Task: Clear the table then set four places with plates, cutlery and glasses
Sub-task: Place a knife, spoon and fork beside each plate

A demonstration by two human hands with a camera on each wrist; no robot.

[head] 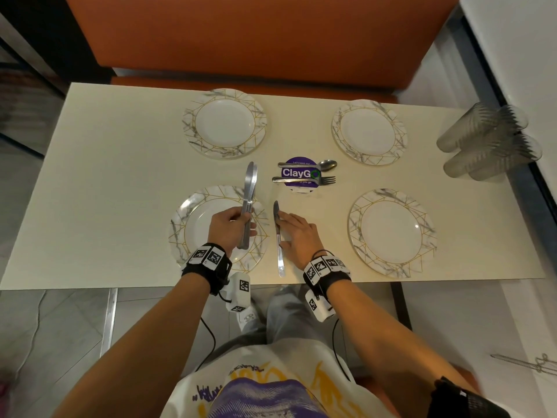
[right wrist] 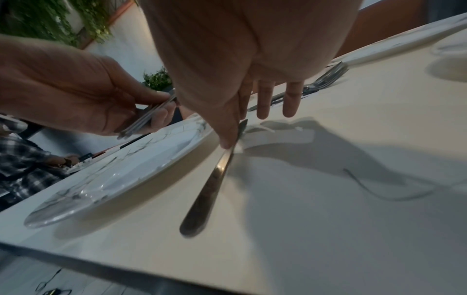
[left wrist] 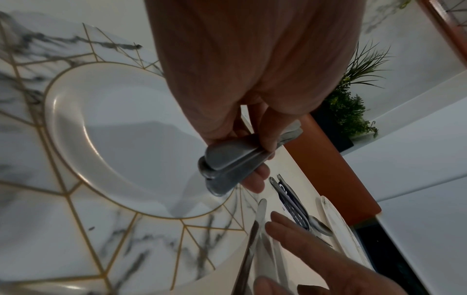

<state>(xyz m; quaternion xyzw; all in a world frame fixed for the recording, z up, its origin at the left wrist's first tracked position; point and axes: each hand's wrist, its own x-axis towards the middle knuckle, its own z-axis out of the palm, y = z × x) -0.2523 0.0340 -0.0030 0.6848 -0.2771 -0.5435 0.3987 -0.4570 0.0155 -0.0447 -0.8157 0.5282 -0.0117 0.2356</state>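
Four marble-patterned plates lie on the cream table (head: pixel 114 182): far left (head: pixel 224 123), far right (head: pixel 369 132), near left (head: pixel 184 236) and near right (head: pixel 391 233). My left hand (head: pixel 241 220) grips a bundle of table knives (head: pixel 249 188) above the near-left plate (left wrist: pixel 126 129), blades pointing away; their handle ends (left wrist: pixel 220 169) stick out below the fist (left wrist: pixel 252 155). My right hand (head: pixel 294 233) rests with straight fingers on a single knife (head: pixel 280 260) lying on the table just right of that plate. The thumb (right wrist: pixel 227 137) touches this knife (right wrist: pixel 207 195).
A spoon (head: pixel 327 165) and a fork (head: pixel 327 180) lie across a purple ClayGo sign (head: pixel 298 173) at the table's middle. Several clear glasses (head: pixel 488 140) lie stacked at the right edge. An orange bench (head: pixel 259 37) runs along the far side.
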